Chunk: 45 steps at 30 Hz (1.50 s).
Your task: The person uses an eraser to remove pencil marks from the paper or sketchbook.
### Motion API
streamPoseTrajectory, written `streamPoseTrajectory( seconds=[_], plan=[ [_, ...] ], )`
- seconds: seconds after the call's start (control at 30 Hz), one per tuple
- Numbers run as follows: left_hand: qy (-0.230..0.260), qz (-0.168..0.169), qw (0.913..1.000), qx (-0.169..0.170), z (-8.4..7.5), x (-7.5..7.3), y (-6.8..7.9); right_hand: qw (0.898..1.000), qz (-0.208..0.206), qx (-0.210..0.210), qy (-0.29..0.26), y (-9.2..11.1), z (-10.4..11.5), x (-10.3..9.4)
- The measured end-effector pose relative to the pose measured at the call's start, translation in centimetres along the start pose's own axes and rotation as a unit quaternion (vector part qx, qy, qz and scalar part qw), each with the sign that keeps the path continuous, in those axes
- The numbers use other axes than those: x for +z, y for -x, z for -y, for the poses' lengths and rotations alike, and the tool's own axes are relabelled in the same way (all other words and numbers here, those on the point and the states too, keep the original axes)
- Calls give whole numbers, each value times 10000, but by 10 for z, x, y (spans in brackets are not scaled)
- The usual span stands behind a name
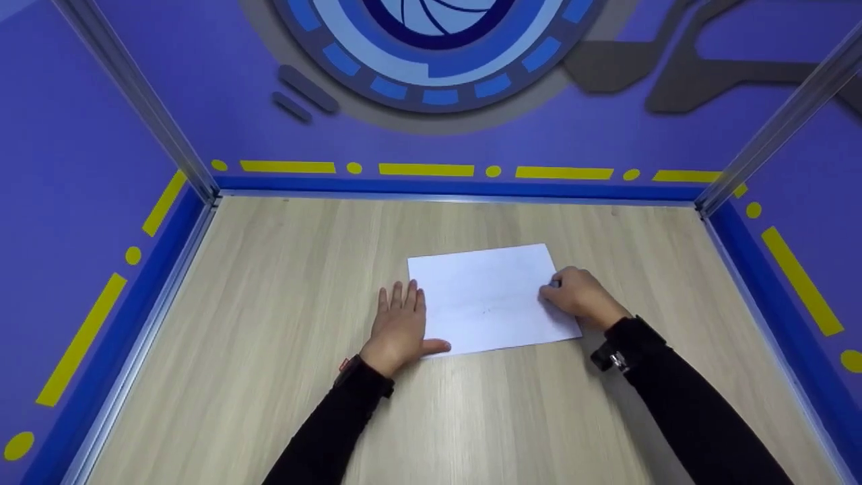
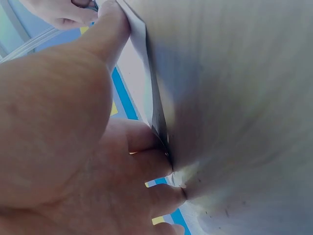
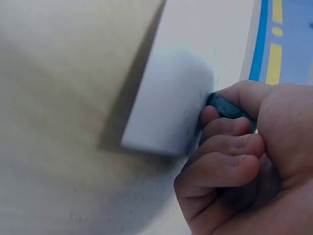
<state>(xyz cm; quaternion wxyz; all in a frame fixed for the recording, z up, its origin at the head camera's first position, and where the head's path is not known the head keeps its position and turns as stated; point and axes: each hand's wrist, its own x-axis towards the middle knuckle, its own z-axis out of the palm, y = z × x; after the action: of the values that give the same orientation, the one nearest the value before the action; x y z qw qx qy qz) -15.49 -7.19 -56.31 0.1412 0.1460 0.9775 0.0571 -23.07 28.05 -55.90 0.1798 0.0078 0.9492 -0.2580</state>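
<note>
A white sheet of paper (image 1: 488, 279) lies slightly turned on the wooden table. My left hand (image 1: 399, 331) lies along its left edge, fingers straight, with the thumb over the near left corner. At the right edge of the sheet, my right hand (image 1: 580, 294) pinches a small dark teal block (image 3: 227, 106) between thumb and curled index finger. Most of the block is hidden in the fingers, and its exact kind I cannot tell. In the right wrist view the block's exposed end is right at the paper's surface. A few tiny dark specks show on the sheet.
The wooden tabletop (image 1: 283, 283) extends around the paper. Blue-purple panels with yellow dashes, such as the back wall (image 1: 431, 148), enclose it at the back and both sides. Metal rails (image 1: 458, 198) run along the table's edges.
</note>
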Motion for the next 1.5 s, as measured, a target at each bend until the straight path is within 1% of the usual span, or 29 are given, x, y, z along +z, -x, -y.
streamPoseTrajectory(
  seconds=[0.17,0.27,0.33,0.43,0.57,0.67,0.77,0.9,1.07,1.23,1.33,1.43,1.47,1.5],
  plan=[
    [-66,-7,10000,47,0,2,-1,9999,-17,11,116,4,-10,0],
    [-60,-13,10000,67,0,4,0,10000,3,-11,-19,7,-14,0],
    [-41,-11,10000,58,1,5,1,9999,-63,-30,-154,9,-17,-2],
    [17,-4,10000,39,3,5,1,9990,-321,-116,-295,10,-22,-8],
    [125,54,9999,53,7,5,0,9955,-806,-438,-249,11,-30,-16],
    [267,97,9995,103,10,4,0,9931,-1037,-527,-177,12,-37,-19],
    [411,129,9990,119,13,3,1,9938,-1028,-405,-149,12,-42,-19],
    [616,142,9979,140,17,2,1,9957,-891,-232,-141,12,-47,-17],
    [872,35,9960,174,18,-2,0,9962,-856,-157,-101,13,-50,-17],
    [1017,-88,9946,187,18,-6,0,9954,-910,-146,275,19,-52,-23],
    [1089,-53,9939,134,19,-10,-2,9948,-919,-108,436,22,-52,-27],
    [1070,-111,9942,84,21,-16,-3,9926,-1109,-190,457,27,-48,-30],
    [1061,-212,9941,88,22,-18,-2,9912,-1223,-236,451,30,-45,-31],
    [1024,-380,9939,123,22,-21,-2,9895,-1354,-294,419,32,-42,-31]
  ],
)
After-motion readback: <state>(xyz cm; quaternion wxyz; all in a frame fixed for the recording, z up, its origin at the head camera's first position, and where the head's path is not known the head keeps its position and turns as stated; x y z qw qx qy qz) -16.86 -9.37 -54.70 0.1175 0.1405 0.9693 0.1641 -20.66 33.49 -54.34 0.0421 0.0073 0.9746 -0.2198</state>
